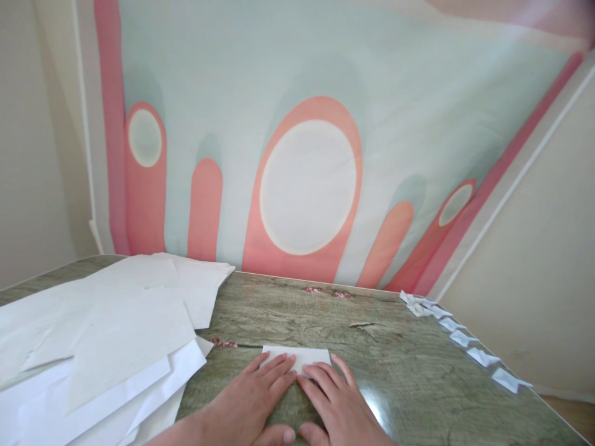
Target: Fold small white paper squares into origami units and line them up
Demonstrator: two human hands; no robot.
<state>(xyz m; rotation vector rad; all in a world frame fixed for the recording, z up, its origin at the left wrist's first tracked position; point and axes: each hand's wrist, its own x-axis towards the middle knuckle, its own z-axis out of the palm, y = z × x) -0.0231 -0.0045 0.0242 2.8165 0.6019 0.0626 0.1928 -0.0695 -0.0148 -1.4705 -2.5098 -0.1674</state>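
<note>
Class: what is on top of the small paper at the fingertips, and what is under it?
Fingers of the left hand and right hand rest on the paper, hiding part of its near side. The table shows around it; whatever lies directly beneath is covered.

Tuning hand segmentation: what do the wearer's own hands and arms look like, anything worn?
The left hand and right hand are bare: no gloves, rings or drawn markings visible. The bit of left forearm in view shows no sleeve, watch or cable; the rest is out of frame.
</note>
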